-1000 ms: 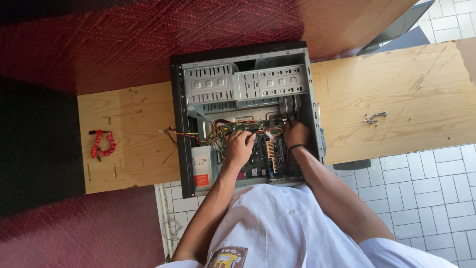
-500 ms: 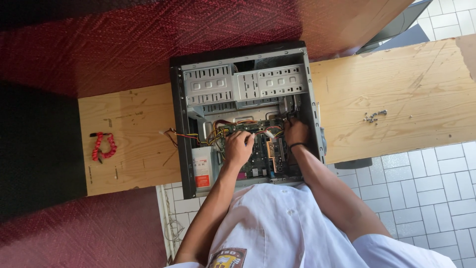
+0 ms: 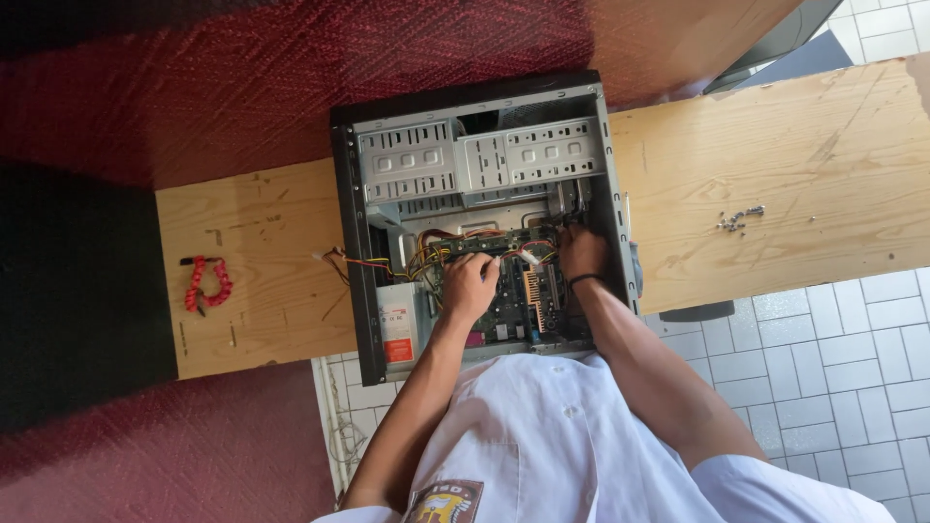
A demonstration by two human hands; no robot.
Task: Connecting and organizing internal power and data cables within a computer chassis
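Grip unclear: both hands (image 3: 472, 286) (image 3: 582, 252) buried among wires (image 3: 455, 247) inside boxy metal computer case (image 3: 360, 291).

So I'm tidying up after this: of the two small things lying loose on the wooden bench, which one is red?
The coiled red cable on the bench, left of the open computer case. The other, right of the case, is a small grey cluster of screws.

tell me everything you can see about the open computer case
The computer case is a metal tower with a black outer frame, lying on its side on the wooden bench with its side panel off. Grey perforated drive bays fill its far half; a green circuit board and yellow, red and black wires fill the near half. The left hand and right hand both reach inside.
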